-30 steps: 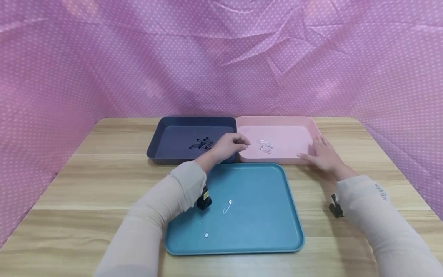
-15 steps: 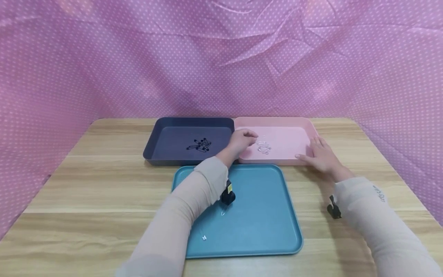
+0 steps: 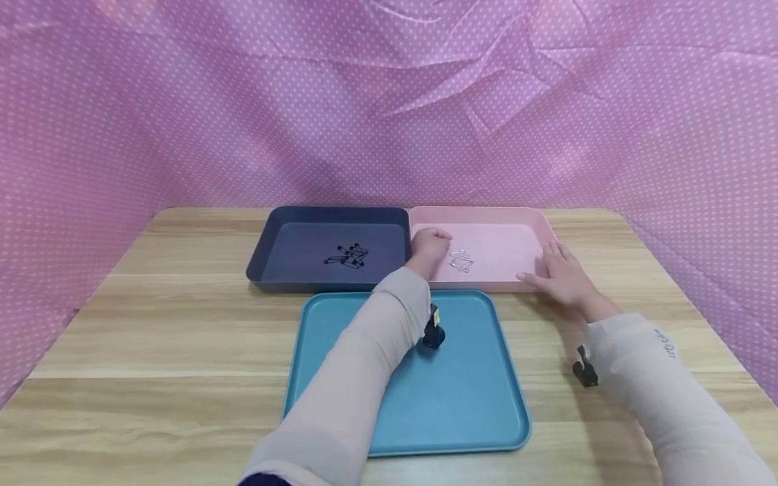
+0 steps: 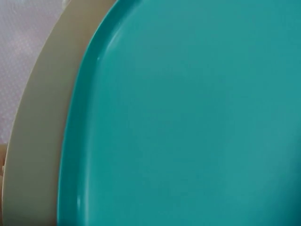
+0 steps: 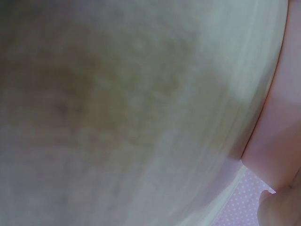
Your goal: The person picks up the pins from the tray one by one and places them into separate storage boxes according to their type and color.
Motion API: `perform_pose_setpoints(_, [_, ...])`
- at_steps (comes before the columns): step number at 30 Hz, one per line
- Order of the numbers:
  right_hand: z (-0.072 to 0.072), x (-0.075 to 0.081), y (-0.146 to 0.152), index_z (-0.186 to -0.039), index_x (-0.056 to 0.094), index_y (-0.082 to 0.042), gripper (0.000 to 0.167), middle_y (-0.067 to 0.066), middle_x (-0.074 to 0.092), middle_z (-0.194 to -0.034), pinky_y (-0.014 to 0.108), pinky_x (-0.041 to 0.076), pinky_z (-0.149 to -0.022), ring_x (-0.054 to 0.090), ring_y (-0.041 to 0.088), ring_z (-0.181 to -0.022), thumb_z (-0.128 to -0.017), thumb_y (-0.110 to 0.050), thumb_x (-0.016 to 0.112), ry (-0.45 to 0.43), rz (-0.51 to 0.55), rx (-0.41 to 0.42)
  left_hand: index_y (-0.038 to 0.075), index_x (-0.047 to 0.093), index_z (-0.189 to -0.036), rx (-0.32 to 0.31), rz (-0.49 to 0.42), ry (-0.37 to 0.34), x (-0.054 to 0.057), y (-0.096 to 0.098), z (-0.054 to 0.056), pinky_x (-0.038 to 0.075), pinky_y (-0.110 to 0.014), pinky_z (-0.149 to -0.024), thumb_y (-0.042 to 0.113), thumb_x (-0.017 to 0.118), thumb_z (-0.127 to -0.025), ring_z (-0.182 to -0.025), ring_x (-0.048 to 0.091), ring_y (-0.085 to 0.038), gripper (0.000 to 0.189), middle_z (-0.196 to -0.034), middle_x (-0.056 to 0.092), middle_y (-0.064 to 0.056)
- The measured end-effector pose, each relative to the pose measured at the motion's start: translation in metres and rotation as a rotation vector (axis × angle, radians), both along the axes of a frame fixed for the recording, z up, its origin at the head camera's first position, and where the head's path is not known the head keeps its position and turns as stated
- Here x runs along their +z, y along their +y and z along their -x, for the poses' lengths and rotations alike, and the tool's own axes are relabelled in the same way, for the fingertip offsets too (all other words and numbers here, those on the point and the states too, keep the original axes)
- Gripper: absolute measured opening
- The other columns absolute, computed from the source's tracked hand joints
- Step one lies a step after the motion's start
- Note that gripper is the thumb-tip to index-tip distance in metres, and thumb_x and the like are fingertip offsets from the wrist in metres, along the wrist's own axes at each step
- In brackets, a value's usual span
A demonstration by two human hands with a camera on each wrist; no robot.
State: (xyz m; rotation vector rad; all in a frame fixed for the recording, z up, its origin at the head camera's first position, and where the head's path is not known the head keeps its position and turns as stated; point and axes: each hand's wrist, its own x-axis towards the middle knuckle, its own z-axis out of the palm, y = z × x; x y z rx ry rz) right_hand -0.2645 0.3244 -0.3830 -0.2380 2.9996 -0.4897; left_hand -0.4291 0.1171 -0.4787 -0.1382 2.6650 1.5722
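Observation:
My left hand (image 3: 429, 247) is over the left part of the pink tray (image 3: 492, 214), its fingers curled. Whether anything is pinched in them is hidden. Just right of the fingertips lies a small pile of silver safety pins (image 3: 462, 260) on the tray's floor. My right hand (image 3: 566, 275) rests on the pink tray's right side near the front corner, with its fingers extended and thumb along the front rim. Black safety pins (image 3: 348, 256) lie heaped in the dark blue tray (image 3: 304, 233) to the left.
In front of both trays lies a flat teal tray (image 3: 462, 398), partly covered by my left forearm. All stand on a wooden table (image 3: 152, 324). A pink dotted cloth (image 3: 340, 121) hangs behind and at the sides.
My left hand has moved right, from the dark blue tray's corner into the pink tray. Its forearm now hides the safety pins seen on the teal tray. My right hand stays put.

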Motion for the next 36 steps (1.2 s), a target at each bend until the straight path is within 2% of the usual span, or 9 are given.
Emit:
perform_pose_setpoints(4, [0.000, 0.000, 0.000, -0.129, 0.001, 0.017, 0.093, 0.033, -0.004, -0.135, 0.051, -0.002, -0.097, -0.009, 0.041, -0.124, -0.083, -0.054, 0.041, 0.002, 0.002, 0.002, 0.023, 0.065, -0.067, 0.057, 0.103, -0.038, -0.017, 0.010, 0.017, 0.039, -0.025, -0.071, 0.007, 0.060, -0.064, -0.073, 0.053, -0.013, 0.017, -0.075, 0.060, 0.008])
perform_pose_setpoints(8, [0.000, 0.001, 0.001, -0.130, 0.002, 0.017, 0.093, 0.033, -0.003, -0.135, 0.051, -0.001, -0.097, -0.007, 0.041, -0.124, -0.083, -0.053, 0.042, 0.007, 0.007, 0.007, 0.024, 0.064, -0.066, 0.074, 0.123, -0.077, -0.006, 0.007, 0.008, 0.040, -0.026, -0.071, 0.009, 0.059, -0.065, -0.071, 0.054, -0.013, 0.016, -0.072, 0.059, 0.008])
perform_pose_setpoints(11, [0.000, 0.000, 0.001, -0.130, 0.002, 0.016, 0.093, 0.033, -0.003, -0.135, 0.051, -0.001, -0.098, -0.006, 0.041, -0.124, -0.083, -0.054, 0.042, 0.007, 0.005, 0.006, 0.020, 0.066, -0.075, 0.056, 0.127, -0.139, 0.031, -0.002, -0.021, 0.040, -0.025, -0.075, 0.012, 0.059, -0.072, -0.077, 0.056, -0.014, 0.011, -0.078, 0.062, 0.005])
perform_pose_setpoints(15, [0.001, -0.001, 0.002, -0.130, 0.001, 0.016, 0.094, 0.033, -0.004, -0.134, 0.050, -0.002, -0.098, -0.007, 0.041, -0.124, -0.083, -0.054, 0.041, 0.008, 0.001, 0.005, 0.009, 0.063, -0.085, -0.028, 0.340, -0.209, 0.093, -0.014, -0.070, 0.039, -0.025, -0.081, 0.014, 0.048, -0.083, -0.087, 0.056, -0.016, 0.016, -0.090, 0.062, -0.003])
perform_pose_setpoints(18, [0.001, -0.002, 0.003, -0.130, 0.001, 0.016, 0.094, 0.033, -0.004, -0.134, 0.050, -0.002, -0.098, -0.007, 0.041, -0.124, -0.083, -0.054, 0.041, 0.008, 0.000, 0.003, 0.008, 0.060, -0.083, -0.042, 0.449, -0.191, 0.106, -0.015, -0.082, 0.040, -0.023, -0.079, 0.013, 0.045, -0.082, -0.084, 0.056, -0.016, 0.016, -0.088, 0.061, -0.005])
perform_pose_setpoints(22, [0.001, -0.003, 0.003, -0.130, 0.001, 0.016, 0.094, 0.033, -0.004, -0.134, 0.050, -0.002, -0.098, -0.007, 0.041, -0.124, -0.083, -0.055, 0.041, 0.005, 0.003, -0.001, 0.007, 0.060, -0.082, -0.003, 0.386, -0.181, 0.104, -0.014, -0.082, 0.041, -0.023, -0.078, 0.011, 0.050, -0.077, -0.080, 0.055, -0.016, 0.011, -0.085, 0.060, -0.005])
perform_pose_setpoints(29, [0.000, -0.004, 0.003, -0.131, 0.000, 0.015, 0.095, 0.031, -0.005, -0.135, 0.049, -0.003, -0.098, -0.008, 0.039, -0.125, -0.082, -0.056, 0.041, 0.005, 0.021, -0.014, 0.005, 0.062, -0.090, -0.048, 0.354, -0.221, 0.096, -0.017, -0.065, 0.040, -0.025, -0.082, 0.020, 0.055, -0.080, -0.086, 0.055, -0.018, 0.020, -0.091, 0.061, -0.007])
perform_pose_setpoints(33, [0.001, -0.005, 0.003, -0.131, 0.002, 0.014, 0.098, 0.031, -0.004, -0.136, 0.048, -0.003, -0.098, -0.008, 0.038, -0.126, -0.080, -0.059, 0.042, 0.009, 0.044, -0.028, 0.003, 0.062, -0.090, -0.087, 0.306, -0.158, 0.069, -0.014, -0.040, 0.042, -0.024, -0.077, 0.028, 0.062, -0.076, -0.079, 0.056, -0.018, 0.029, -0.086, 0.060, -0.008])
perform_pose_setpoints(36, [0.000, -0.004, 0.003, -0.131, 0.001, 0.014, 0.098, 0.030, -0.005, -0.136, 0.049, -0.003, -0.098, -0.008, 0.038, -0.126, -0.079, -0.059, 0.042, 0.007, 0.048, -0.029, 0.002, 0.062, -0.092, -0.137, 0.276, -0.155, 0.066, -0.014, -0.040, 0.042, -0.024, -0.076, 0.030, 0.063, -0.075, -0.077, 0.054, -0.018, 0.032, -0.084, 0.059, -0.008])
